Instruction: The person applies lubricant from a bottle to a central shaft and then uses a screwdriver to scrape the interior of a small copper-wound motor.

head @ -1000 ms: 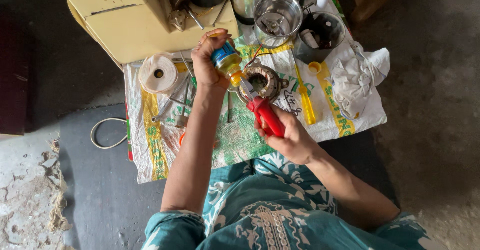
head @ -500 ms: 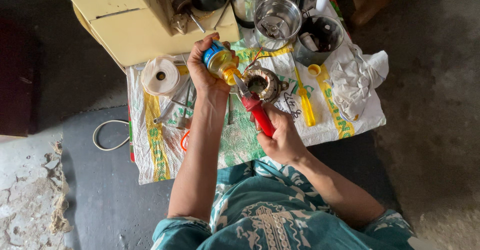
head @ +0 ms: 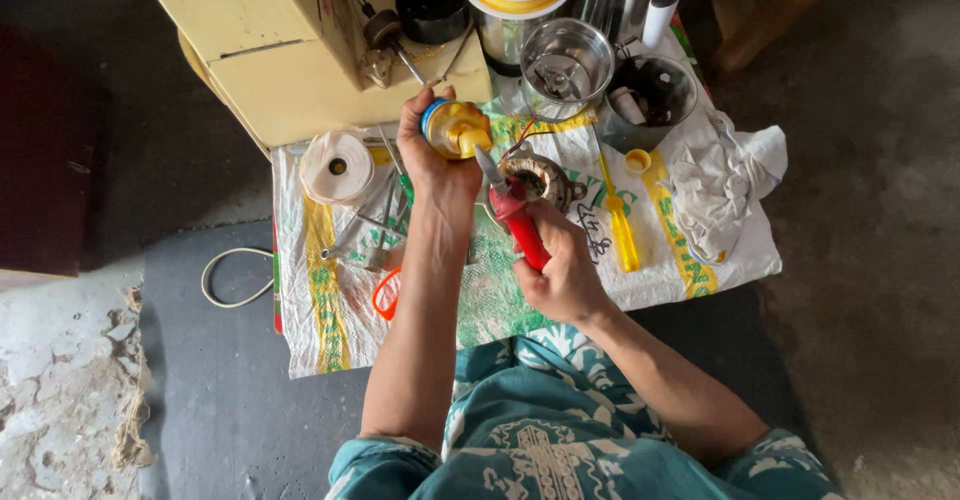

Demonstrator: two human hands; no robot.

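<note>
Woven sack [head: 330, 310] on dark floor [head: 880, 210]

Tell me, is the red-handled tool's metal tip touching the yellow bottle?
Cannot tell. In the head view the tool in the right hand has its blade tip right by the spout of the bottle held by the left hand; no clear gap or contact.

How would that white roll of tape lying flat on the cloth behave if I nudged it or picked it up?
The white tape roll lies flat on its side on the woven sheet, so a nudge would probably slide it, not roll it. It looks light and fairly stiff. Stood on edge, it would likely roll.
</note>
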